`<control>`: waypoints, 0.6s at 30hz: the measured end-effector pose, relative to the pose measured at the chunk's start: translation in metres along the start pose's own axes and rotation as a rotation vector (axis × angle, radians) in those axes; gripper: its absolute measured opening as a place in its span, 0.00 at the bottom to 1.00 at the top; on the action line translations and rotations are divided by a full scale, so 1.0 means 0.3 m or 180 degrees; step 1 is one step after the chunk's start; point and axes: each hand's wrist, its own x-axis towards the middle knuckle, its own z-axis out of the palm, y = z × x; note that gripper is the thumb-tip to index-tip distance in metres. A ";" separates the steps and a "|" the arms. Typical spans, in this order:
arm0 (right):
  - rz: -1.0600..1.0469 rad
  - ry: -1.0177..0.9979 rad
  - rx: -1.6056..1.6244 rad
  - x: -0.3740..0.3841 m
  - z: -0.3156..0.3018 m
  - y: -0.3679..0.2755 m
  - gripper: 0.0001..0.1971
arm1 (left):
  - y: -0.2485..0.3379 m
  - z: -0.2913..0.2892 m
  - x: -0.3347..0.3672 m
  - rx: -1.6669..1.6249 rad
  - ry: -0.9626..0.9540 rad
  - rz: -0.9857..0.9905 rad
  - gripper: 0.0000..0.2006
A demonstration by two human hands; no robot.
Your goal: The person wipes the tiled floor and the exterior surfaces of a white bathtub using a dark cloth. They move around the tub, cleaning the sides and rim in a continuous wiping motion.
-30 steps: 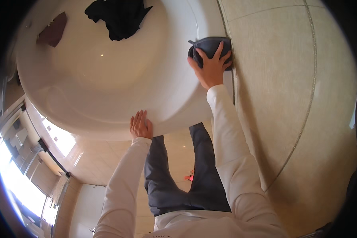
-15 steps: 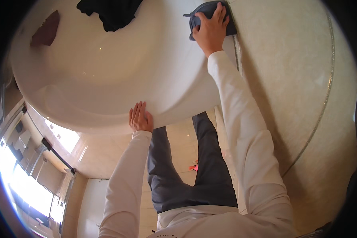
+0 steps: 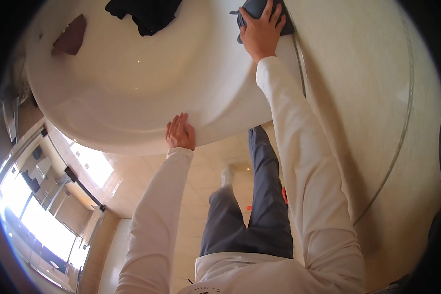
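A large white bathtub with a curved rim fills the upper left. My right hand is at its far right edge, fingers spread and curled over a bunched dark grey cloth. That cloth is pressed against the tub beside the wall-side seam; its far part is cut off by the picture's top. On the near rim rests my left hand, palm down with the fingers stretched, holding nothing.
Inside the tub lie a black cloth and a maroon cloth. A beige stone surface runs along the right. Framed glass and a bright window appear at lower left. Something small and red shows beside my right leg.
My view has shifted, so the tub sits slightly higher and farther right. My left leg has drawn back from the tub, its foot now showing. The right hand stays on the grey cloth.
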 end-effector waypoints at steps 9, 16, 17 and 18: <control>0.0706 0.0359 -0.0090 -0.406 0.044 -0.171 0.22 | 0.103 -0.009 0.091 -0.0243 0.0319 -0.0602 0.10; 0.1140 -0.0062 0.0233 -0.612 0.005 -0.397 0.28 | 0.083 0.018 0.099 -0.0269 0.0662 -0.0584 0.10; 0.1194 -0.0098 0.0229 -0.595 0.002 -0.403 0.28 | 0.083 0.018 0.105 -0.0312 0.0615 -0.0631 0.10; 0.1250 -0.0168 0.0203 -0.592 0.000 -0.393 0.28 | 0.081 0.024 0.100 -0.0341 0.0624 -0.0568 0.09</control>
